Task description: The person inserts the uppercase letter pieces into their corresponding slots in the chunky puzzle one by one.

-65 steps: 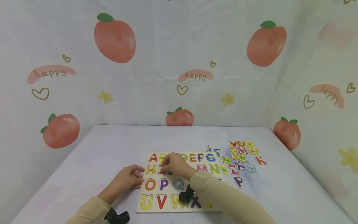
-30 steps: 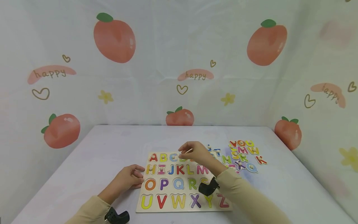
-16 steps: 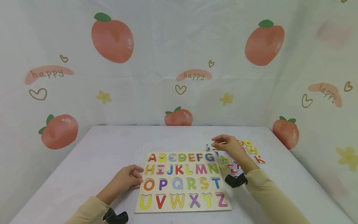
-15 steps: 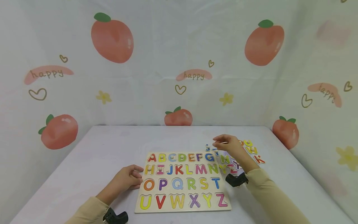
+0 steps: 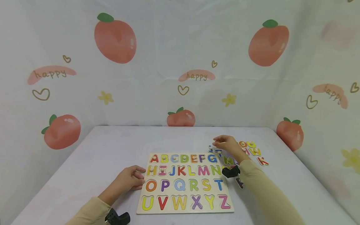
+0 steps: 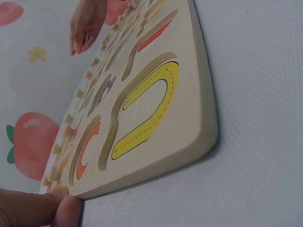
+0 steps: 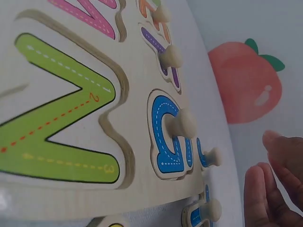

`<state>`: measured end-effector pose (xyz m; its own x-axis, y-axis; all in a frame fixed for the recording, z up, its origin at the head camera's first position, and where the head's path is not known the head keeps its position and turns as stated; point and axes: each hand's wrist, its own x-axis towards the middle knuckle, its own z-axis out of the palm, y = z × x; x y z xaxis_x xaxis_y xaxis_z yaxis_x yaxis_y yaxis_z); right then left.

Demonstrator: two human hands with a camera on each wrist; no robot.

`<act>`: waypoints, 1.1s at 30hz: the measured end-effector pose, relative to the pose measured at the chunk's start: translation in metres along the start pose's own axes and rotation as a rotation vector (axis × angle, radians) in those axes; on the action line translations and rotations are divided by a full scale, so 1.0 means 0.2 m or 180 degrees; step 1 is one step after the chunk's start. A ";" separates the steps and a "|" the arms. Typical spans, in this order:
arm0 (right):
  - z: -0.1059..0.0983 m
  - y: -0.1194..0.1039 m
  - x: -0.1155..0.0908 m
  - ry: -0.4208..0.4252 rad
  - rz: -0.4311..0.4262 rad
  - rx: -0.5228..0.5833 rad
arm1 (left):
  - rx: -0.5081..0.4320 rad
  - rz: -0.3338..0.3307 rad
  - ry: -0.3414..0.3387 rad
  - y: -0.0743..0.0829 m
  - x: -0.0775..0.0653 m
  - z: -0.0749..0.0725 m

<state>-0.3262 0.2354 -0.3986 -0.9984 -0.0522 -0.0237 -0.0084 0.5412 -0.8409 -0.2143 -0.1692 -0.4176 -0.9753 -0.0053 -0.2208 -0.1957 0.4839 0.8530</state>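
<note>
A wooden alphabet puzzle board (image 5: 174, 178) lies flat on the table. Knobbed letters A to I fill its first slots, with the pink I (image 5: 162, 170) last among them. My left hand (image 5: 130, 178) rests with its fingertips at the board's left edge; the left wrist view has those fingertips (image 6: 59, 191) right on the rim. Beyond the board's far right corner my right hand (image 5: 227, 144) hovers, thumb and fingers apart, holding nothing. Nearest to it are the loose blue J (image 5: 210, 149) and blue T (image 5: 218, 153), whose knobs also show in the right wrist view.
Loose knobbed letters lie right of the board, among them a yellow W (image 5: 255, 152), a red K (image 5: 262, 161) and a purple P (image 5: 240, 183). My right hand and forearm hide several. A printed curtain (image 5: 157, 62) stands behind the table.
My right hand has left the pink I in its slot and moved right and away, over to the loose letters. In the last half second it barely moves. My left hand stays put.
</note>
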 end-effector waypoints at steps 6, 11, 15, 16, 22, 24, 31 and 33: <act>0.03 -0.02 0.05 -0.0146 0.0068 -0.0228 | -0.0017 -0.0018 0.0002 0.00 0.00 0.00; 0.03 -0.02 0.07 -0.0346 0.0238 -0.0343 | -0.0003 0.0013 0.0008 0.00 0.00 0.00; 0.04 -0.03 0.07 -0.0443 0.0311 -0.0377 | -0.0015 0.0022 0.0002 0.00 0.00 0.00; 0.04 -0.03 0.07 -0.0464 0.0306 -0.0378 | -0.0012 0.0020 0.0004 -0.01 0.00 0.00; 0.05 -0.02 0.07 -0.0475 0.0307 -0.0339 | 0.0022 0.0036 0.0023 -0.01 0.01 0.00; 0.06 -0.02 0.08 -0.0451 0.0307 -0.0362 | 0.0034 0.0045 0.0026 -0.01 0.01 0.00; 0.06 -0.04 0.08 -0.0309 0.0241 -0.0407 | 0.0049 0.0031 0.0036 -0.01 0.00 0.00; 0.06 -0.06 0.08 -0.0245 0.0216 -0.0426 | 0.0045 0.0030 0.0034 -0.01 0.00 0.00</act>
<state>-0.3421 0.2179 -0.3964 -0.9896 -0.0732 -0.1238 0.0464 0.6524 -0.7565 -0.2146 -0.1698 -0.4202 -0.9782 -0.0100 -0.2076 -0.1851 0.4963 0.8482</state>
